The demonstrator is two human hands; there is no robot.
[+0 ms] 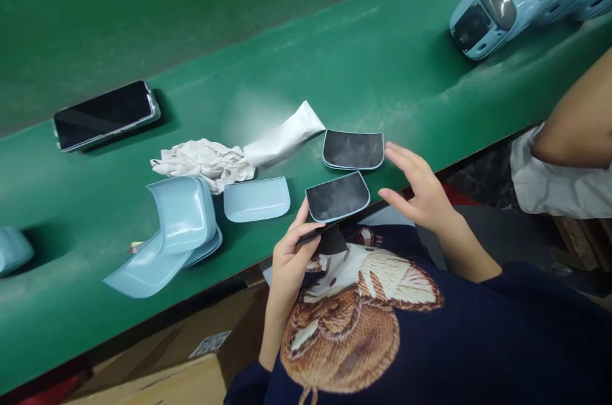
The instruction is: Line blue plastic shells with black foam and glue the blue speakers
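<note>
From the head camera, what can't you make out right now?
Head view only:
Dark piece in the left hand: fingers hide much of it, so its kind is unclear.
Light-blue shells: cut off by the top-right edge.
Light-blue piece: cut off by the left edge.
Box label: too small to read.

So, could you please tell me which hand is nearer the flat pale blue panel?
Left hand, just right of the panel; the right hand is much farther right.
</note>
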